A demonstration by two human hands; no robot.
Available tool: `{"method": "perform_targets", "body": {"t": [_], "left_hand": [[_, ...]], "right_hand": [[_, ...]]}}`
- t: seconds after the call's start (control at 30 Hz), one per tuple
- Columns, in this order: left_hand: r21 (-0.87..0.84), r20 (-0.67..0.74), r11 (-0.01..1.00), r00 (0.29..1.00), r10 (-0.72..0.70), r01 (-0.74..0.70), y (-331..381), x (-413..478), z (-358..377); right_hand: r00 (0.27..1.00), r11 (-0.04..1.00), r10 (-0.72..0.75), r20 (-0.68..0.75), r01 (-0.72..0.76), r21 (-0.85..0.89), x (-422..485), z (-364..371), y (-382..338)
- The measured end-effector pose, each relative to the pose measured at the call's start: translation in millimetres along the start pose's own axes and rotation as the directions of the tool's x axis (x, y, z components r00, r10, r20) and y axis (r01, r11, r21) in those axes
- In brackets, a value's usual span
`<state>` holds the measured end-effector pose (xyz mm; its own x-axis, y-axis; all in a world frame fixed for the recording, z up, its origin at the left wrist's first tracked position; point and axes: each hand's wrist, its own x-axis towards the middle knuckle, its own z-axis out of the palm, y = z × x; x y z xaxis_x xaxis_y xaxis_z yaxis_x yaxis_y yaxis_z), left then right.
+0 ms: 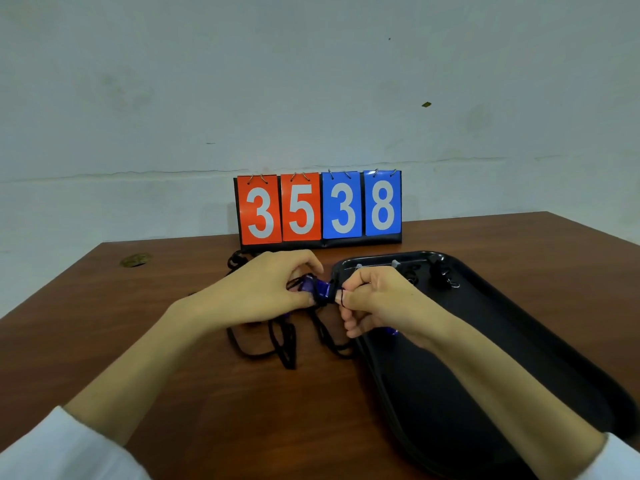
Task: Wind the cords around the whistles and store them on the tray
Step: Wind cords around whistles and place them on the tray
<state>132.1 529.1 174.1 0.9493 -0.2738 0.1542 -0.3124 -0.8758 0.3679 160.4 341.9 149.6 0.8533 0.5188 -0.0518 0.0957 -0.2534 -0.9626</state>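
Note:
A shiny blue whistle (317, 287) is held above the brown table, just left of the black tray (519, 358). My left hand (263, 289) grips the whistle's body. My right hand (377, 299) pinches its thin black cord (341, 297) at the whistle's right end. Loose loops of black cord (280, 344) lie on the table under my hands. A second bit of blue (391, 330) shows below my right hand; what it belongs to is hidden. At the tray's far end lie wound whistles, one black (438, 271).
A flip scoreboard (318, 207) reading 35 and 38 stands at the back of the table against the wall. More black cord (237, 261) lies in front of it on the left. A round metal grommet (135, 260) sits in the tabletop at the far left.

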Motion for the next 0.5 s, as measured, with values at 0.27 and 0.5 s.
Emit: {"method": "perform_targets", "body": {"t": [0.27,0.5], "left_hand": [[-0.314,0.01,0.946,0.996,-0.089,0.088,-0.5,-5.0,-21.8],[-0.41,-0.034,0.906,0.994,0.102,-0.107,9.8,-11.5,-23.4]], "right_hand": [[0.996,0.968,-0.03,-0.078,0.01,-0.249,3.5,1.7,6.6],[0.993,0.977,0.081,0.09,-0.061,-0.204,-4.3,4.1,-1.0]]}}
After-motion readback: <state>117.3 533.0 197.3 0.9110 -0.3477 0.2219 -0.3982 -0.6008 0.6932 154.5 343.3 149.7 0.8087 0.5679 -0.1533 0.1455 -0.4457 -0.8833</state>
